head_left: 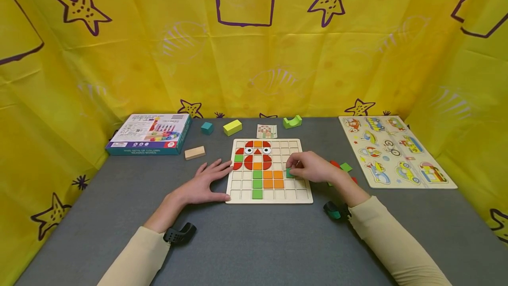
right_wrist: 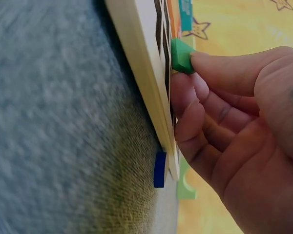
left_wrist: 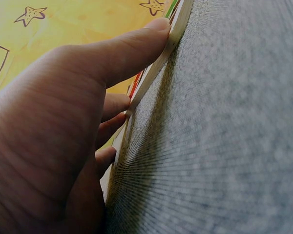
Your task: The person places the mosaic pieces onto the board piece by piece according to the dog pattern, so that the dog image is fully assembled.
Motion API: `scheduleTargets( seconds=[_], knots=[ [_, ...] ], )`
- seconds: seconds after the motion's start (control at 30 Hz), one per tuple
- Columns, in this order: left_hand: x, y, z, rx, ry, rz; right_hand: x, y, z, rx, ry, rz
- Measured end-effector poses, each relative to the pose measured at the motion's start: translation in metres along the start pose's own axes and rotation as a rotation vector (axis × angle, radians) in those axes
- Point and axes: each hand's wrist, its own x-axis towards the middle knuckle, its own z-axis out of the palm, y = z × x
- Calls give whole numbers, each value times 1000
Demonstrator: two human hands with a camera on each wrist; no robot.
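Observation:
A wooden grid board [head_left: 295, 196] lies flat on the grey table, partly filled with red, green and orange tiles and two eye tiles. My right hand [head_left: 311, 167] is over its right side and pinches a green tile [right_wrist: 182, 56] between thumb and fingers, close to the board's surface. At the left edge my left hand [head_left: 204, 184] rests with fingers spread, its thumb and fingertips touching the board's side. Loose red and green tiles [head_left: 346, 167] lie right of the board, partly hidden by my right forearm. Behind the board is a small picture card [head_left: 267, 131].
A cardboard box [head_left: 148, 133] sits at the back left. Near it are a teal block [head_left: 207, 128], a yellow block [head_left: 232, 127] and a plain wooden block [head_left: 195, 152]. A green arched block [head_left: 292, 122] stands behind; a picture puzzle board [head_left: 397, 153] lies at right.

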Motion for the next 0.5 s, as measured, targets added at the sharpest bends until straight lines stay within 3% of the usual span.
scheduleTargets(
  seconds=[0.5],
  knots=[
    [0,-2,0,-7,6,11,1,-6,4,-29,-31,28]
  ],
)
